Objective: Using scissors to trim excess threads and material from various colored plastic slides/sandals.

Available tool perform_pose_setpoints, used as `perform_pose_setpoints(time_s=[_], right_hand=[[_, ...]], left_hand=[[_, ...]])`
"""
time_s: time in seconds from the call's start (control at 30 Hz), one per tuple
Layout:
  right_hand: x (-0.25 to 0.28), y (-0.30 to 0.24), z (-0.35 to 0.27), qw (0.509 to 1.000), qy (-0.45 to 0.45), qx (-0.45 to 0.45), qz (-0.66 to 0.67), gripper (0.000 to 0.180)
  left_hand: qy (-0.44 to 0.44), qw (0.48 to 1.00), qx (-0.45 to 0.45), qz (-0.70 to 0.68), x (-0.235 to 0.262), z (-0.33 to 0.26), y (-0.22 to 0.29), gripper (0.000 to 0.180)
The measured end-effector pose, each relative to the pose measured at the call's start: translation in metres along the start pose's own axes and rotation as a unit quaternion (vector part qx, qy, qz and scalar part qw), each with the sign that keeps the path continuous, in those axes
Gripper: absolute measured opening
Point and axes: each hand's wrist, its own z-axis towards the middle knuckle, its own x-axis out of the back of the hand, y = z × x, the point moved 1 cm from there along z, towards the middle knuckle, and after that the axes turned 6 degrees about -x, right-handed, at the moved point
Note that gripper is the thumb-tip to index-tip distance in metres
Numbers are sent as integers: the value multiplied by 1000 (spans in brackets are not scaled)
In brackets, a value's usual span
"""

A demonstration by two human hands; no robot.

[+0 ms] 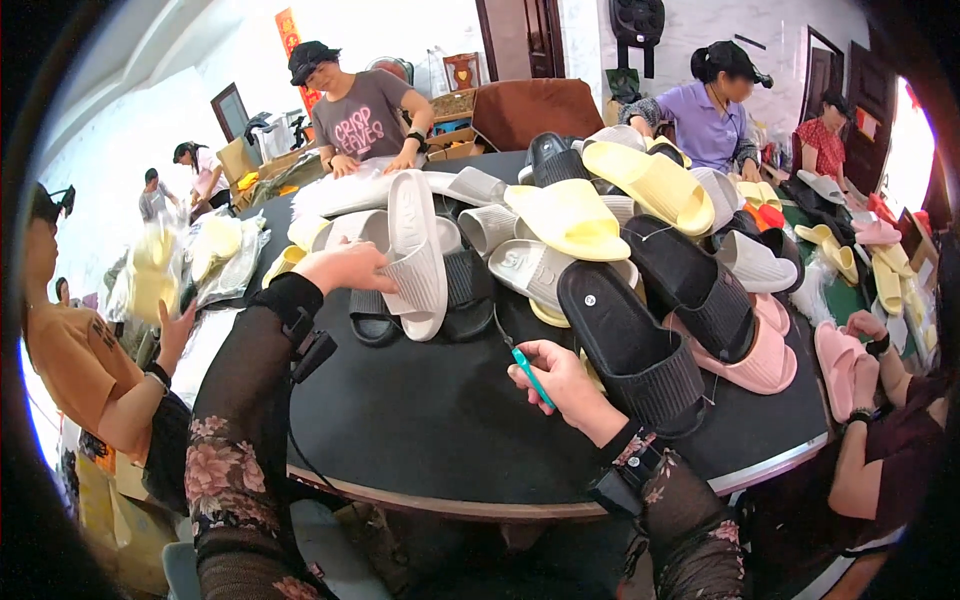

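My left hand [345, 268] grips a light grey slide slipper [412, 215] by its ribbed strap, holding it upright with the toe end down. Behind and beside it lies a pair of black slippers [467, 285]. In my right hand [572, 385] is a slim teal-handled tool [532, 376] with a thin dark tip; its exact kind does not show. The tip points up and left, apart from the grey slipper. Just right of that hand, a large black slipper [630, 345] leans on the pile.
Yellow slippers [568, 218], grey ones and pink ones [745, 368] are heaped on the dark table [420, 440]. Bagged slippers [215, 250] lie at the left. People stand or sit around the table, one close on the left and one close on the right holding a pink slipper [838, 365].
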Motion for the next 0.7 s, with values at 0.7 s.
perform_pose_setpoints(time_s=[0.7], right_hand=[[-2,0,0,999,-23,-28,-5,43]], left_hand=[[13,986,-47,161,16,-37,-23,19]])
